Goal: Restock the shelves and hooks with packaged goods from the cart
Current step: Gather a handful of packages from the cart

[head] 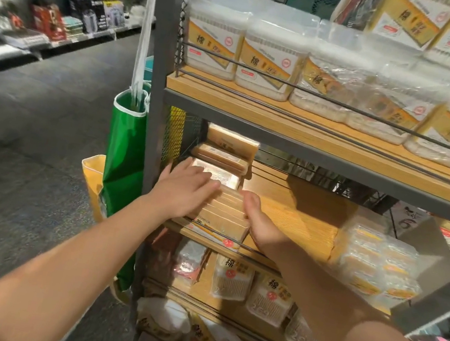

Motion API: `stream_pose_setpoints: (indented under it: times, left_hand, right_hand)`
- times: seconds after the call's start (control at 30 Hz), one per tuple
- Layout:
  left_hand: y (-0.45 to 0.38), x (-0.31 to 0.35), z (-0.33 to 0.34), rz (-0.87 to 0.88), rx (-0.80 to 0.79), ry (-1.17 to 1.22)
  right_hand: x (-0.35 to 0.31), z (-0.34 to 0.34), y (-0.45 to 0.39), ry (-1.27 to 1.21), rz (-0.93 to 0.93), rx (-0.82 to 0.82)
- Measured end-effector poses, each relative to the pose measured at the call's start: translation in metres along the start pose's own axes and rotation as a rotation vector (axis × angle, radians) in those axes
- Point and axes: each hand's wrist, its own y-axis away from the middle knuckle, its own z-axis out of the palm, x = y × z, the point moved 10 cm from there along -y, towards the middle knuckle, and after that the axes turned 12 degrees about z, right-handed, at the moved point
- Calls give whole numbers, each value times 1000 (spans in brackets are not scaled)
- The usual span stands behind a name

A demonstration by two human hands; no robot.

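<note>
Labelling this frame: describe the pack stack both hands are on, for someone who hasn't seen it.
On the wooden middle shelf of the metal rack, at its left end. The stack of flat tan packs sits between the left hand and right hand; neighbours are clear-wrapped bundles.

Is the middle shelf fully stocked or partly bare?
Partly bare: the middle shelf shows open wood between the flat packs under both hands and the wrapped bundles at right.
</note>
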Motion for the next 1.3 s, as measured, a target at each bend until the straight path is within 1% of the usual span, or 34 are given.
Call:
stream_pose_setpoints:
  times: [0.1,0.17,0.2,0.27,0.33,0.37,0.43,0.47,0.5,0.57,0.73,0.83,0.9,1.0,1.07,1.13,1.2,1.23,1.3]
  left_hand:
    - [1,1,-3,-13,-13,-84]
    - [-1,8,-4,26,-2,-168]
    - [-2,10,-4,51,2,-191]
    - [-2,10,-2,90,-10,-191]
    - [-1,6,-1,115,-24,-179]
    - [-1,5,-1,124,-23,-182]
    - [-1,4,-1,130,-19,-196]
    - [-1,4,0,126,-18,-202]
    - [-1,3,1,121,-14,-208]
    - [-2,1,2,109,-5,-217]
    - [2,3,0,102,7,-216]
    - [3,5,-1,94,-10,-211]
    - [4,5,0,90,-12,-208]
    - [5,5,1,92,-21,-192]
    - [6,5,1,89,-28,-178]
    - [7,5,2,75,-41,-164]
    - [6,6,0,53,-40,-172]
    - [4,7,-1,41,-31,-184]
    - [-3,10,-4,28,-17,-200]
  right_hand:
    - [3,15,-11,-152,37,-82]
    - [-7,23,-2,-199,72,-97]
    - [-13,24,0,-210,61,-104]
    - [-16,17,-6,-325,79,-134]
    - [-14,-12,-22,-502,103,-57]
    - [-10,-26,-31,-560,156,2]
    - [2,-48,-41,-584,302,154]
    - [4,-49,-45,-594,363,175]
    - [4,-45,-50,-596,407,161]
    - [-7,-29,-57,-561,460,98]
    - [-30,-2,-64,-393,487,-25]
    - [-33,3,-67,-362,476,-29]
    - [-40,4,-66,-423,393,9]
    - [-40,-15,-66,-604,260,145]
    - [-33,-28,-62,-720,242,171]
    - [-20,-33,-53,-802,303,123]
    - [-6,-32,-44,-910,399,30]
    - [0,-29,-41,-925,444,-30]
    - [11,-23,-40,-804,518,-125]
